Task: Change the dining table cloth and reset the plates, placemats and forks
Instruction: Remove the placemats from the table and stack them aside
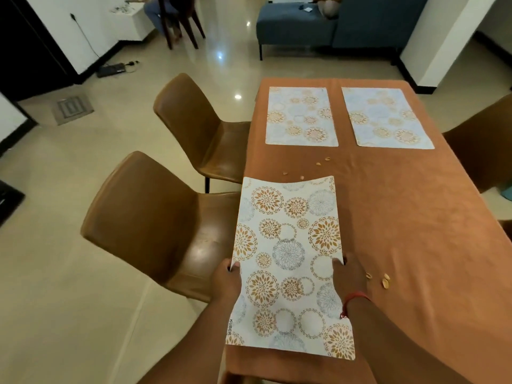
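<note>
Home dining area open to a living room, cloth-covered tabletop (415,217) with floral placemats (302,117), brown leather dining chairs (155,217), blue sofa (332,26), glossy tiled floor (55,245)

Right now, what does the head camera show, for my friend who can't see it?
Both hands, left hand and right hand, hold a flowery placemat over the orange tablecloth. Two more placemats lie further away, with small shell bits scattered nearby.

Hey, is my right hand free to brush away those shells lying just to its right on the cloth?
Probably not yet. The right hand grips the placemat edge, as does the left hand. The shells lie close by on bare cloth with nothing between, so letting go would likely suffice.
</note>
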`<state>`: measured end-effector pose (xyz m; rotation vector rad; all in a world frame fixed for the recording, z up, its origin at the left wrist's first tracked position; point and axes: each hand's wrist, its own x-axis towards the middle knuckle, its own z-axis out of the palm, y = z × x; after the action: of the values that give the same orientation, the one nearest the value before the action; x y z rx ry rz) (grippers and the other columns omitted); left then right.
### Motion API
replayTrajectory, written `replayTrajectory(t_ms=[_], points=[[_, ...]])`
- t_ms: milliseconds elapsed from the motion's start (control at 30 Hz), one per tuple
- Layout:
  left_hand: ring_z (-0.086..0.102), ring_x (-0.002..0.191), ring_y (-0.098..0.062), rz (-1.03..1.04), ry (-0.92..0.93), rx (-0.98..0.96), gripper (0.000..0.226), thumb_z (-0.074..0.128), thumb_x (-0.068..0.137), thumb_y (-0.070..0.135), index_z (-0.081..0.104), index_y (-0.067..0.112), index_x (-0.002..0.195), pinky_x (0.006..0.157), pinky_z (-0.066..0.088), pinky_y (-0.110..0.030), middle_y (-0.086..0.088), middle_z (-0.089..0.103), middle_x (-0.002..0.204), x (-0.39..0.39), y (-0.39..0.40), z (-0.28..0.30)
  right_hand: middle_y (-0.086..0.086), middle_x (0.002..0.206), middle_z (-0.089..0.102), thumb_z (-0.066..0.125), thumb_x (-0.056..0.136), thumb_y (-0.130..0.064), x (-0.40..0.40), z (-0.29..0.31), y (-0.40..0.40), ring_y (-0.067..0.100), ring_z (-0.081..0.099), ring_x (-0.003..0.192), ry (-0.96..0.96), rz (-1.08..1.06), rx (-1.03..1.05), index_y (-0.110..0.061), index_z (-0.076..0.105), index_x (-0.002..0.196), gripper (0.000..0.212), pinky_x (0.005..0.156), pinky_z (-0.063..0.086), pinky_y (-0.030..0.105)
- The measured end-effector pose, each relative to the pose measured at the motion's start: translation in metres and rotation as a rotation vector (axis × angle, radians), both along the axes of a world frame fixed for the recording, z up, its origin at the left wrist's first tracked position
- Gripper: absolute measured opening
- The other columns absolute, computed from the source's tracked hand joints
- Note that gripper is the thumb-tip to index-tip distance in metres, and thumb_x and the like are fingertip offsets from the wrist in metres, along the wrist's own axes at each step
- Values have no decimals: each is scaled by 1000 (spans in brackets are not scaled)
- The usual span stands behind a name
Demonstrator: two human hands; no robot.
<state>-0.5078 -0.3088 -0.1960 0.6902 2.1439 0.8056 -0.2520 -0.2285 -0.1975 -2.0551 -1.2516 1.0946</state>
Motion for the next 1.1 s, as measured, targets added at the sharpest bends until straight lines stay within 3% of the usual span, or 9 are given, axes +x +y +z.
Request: replayTrajectory(t_ms=[167, 233, 300, 433, 500, 667, 800, 1000, 1100], points=[[60, 79, -21, 115, 35, 119, 14, 49, 104, 22, 61, 18, 96, 73, 49, -35, 3, 63, 80, -33, -22, 29, 16, 76, 47, 54, 99, -18, -37, 14, 10, 23, 42, 65, 161, 110, 44, -3, 48, 89, 19, 59, 37, 35], [62, 84, -21, 179, 51, 137, 16, 49, 104, 24, 63, 17, 101, 77, 52, -37, -1, 66, 89, -51, -40, 36, 17, 90, 62, 56, 98, -19, -58, 16, 4, 29, 56, 74, 236, 190, 25, -6, 56, 100, 12, 72, 51, 43], [64, 87, -21, 258, 63, 150, 18, 50, 103, 26, 65, 17, 103, 79, 55, -41, -3, 68, 96, -74, -64, 39, 10, 100, 68, 57, 97, -19, -83, 15, -6, 31, 65, 89, 299, 271, 1, -16, 61, 105, 9, 87, 55, 50], [62, 86, -23, 402, 106, 221, 16, 49, 104, 25, 62, 18, 97, 79, 52, -39, -2, 66, 92, -121, -89, 52, -1, 115, 66, 53, 100, -13, -147, 34, -10, 19, 62, 105, 388, 404, 7, -23, 58, 119, 22, 94, 52, 41], [60, 83, -22, 459, 109, 267, 19, 49, 104, 26, 63, 16, 97, 75, 49, -37, -2, 65, 90, -151, -101, 53, 0, 119, 65, 53, 100, -13, -184, 40, -14, 19, 62, 106, 407, 451, 12, -26, 58, 118, 22, 95, 53, 44], [39, 65, -17, 605, 104, 342, 30, 48, 104, 27, 51, 14, 77, 59, 31, -32, 1, 47, 69, -249, -128, 51, 2, 115, 65, 52, 101, -11, -299, 57, -17, 22, 64, 104, 411, 548, 68, -24, 57, 112, 17, 84, 56, 41], [39, 65, -18, 669, 110, 345, 34, 48, 103, 29, 53, 0, 87, 62, 32, -32, -5, 47, 72, -342, -157, 58, -1, 108, 66, 54, 99, -8, -403, 63, -25, 25, 64, 104, 409, 593, 91, -19, 57, 113, 18, 93, 54, 49], [46, 70, -19, 803, 45, 305, 25, 48, 104, 28, 58, 10, 90, 61, 35, -30, -6, 54, 77, -516, -242, 70, 1, 114, 64, 49, 101, -4, -600, 73, -86, 18, 62, 100, 547, 760, 31, -16, 54, 118, 22, 80, 52, 32], [46, 72, -20, 820, 37, 269, 29, 47, 104, 28, 59, 4, 95, 60, 34, -30, -10, 53, 81, -575, -266, 69, -1, 115, 67, 49, 100, -3, -662, 68, -104, 21, 64, 106, 547, 788, 10, -26, 57, 106, 26, 89, 53, 38]])
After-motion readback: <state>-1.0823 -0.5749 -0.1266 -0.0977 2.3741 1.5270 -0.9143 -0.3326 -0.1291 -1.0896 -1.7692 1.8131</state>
